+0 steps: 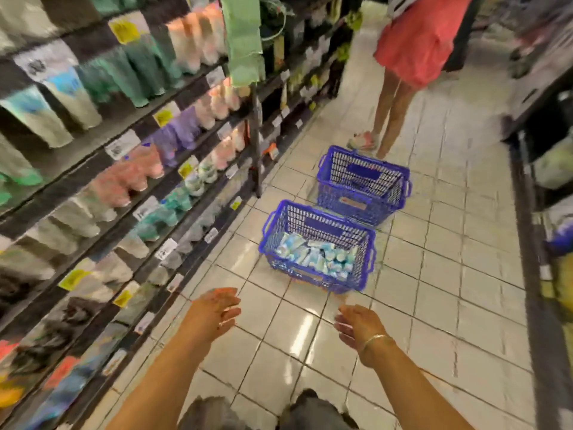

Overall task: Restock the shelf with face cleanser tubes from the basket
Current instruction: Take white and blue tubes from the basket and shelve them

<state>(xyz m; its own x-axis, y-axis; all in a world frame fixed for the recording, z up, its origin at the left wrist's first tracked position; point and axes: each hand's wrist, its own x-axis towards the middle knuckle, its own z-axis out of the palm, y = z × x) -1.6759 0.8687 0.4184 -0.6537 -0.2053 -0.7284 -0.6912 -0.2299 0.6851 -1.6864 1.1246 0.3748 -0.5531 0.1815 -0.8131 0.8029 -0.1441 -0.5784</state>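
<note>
Left of the fingertips, the shelf [102,187] is seen as blurred rows of standing tubes and price tags; the gap to be filled cannot be picked out. The left hand [214,311] is held out empty over the floor tiles [434,274], its fingers loosely spread and gripping nothing. The right hand [356,327], a bracelet [376,339] at its wrist, is likewise empty with fingers relaxed. Ahead of both sets of fingertips, not yet touched, the near basket [316,246] is set on the floor, and the face cleanser tubes [316,254] are heaped in it. Several tubes are best gathered with caps aligned, so that they can be stood on the shelf in one pass. Beyond it a second basket [364,184] is seen, apparently empty. Labels are lost to blur. A bystander in a red dress [415,41] is cut off at the top edge.
</note>
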